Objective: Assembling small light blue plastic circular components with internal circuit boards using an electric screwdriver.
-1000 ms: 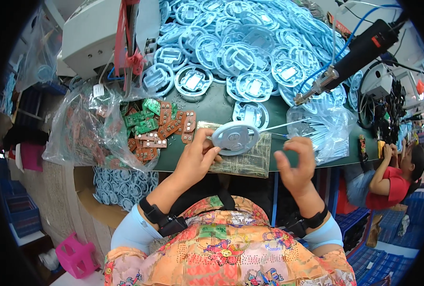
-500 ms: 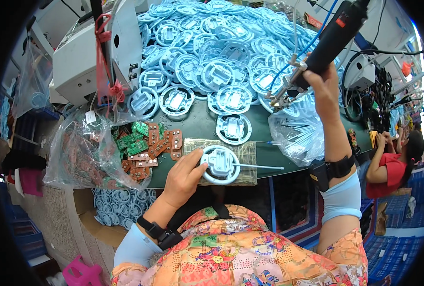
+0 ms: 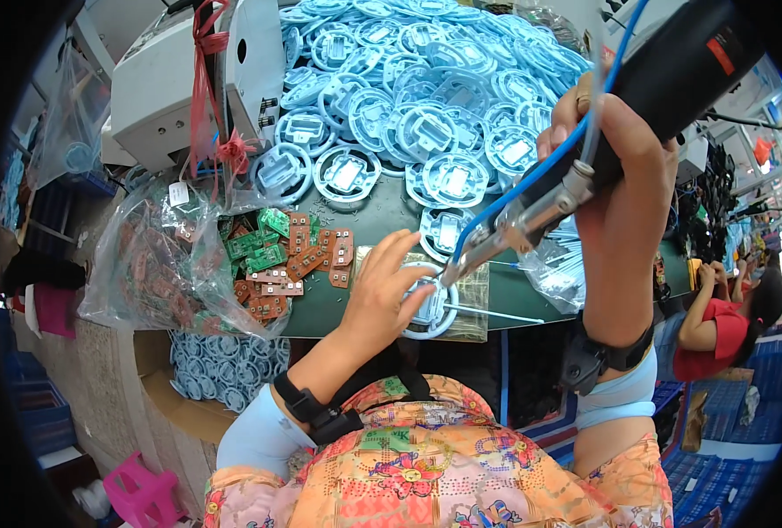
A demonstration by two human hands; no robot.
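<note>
A light blue plastic ring-shaped part (image 3: 431, 310) with a thin pale stick pointing right lies on a yellowish mat (image 3: 474, 327) near the table's front edge. Over its left side is my left hand (image 3: 375, 295), thumb and index finger on the part, other fingers stretched forward. My right hand (image 3: 624, 145) grips a black power screwdriver (image 3: 672, 79) with a metal nose and a blue hose. That nose slants down to the part's upper right, beside my left fingertips; whether it touches is hard to see. Just beyond lies another light blue ring part (image 3: 445, 232).
A large heap of light blue ring parts (image 3: 426, 97) covers the table's back. Left are green and brown circuit boards (image 3: 307, 255), a plastic bag (image 3: 175, 264) and a white machine (image 3: 184, 97). Bagged pale sticks (image 3: 560, 273) lie right. Below stands a carton of blue parts (image 3: 224, 365).
My right hand has brought the screwdriver down and left to the part. My left hand has shifted from the ring's left rim to over it, its fingers spreading. The view has shifted slightly.
</note>
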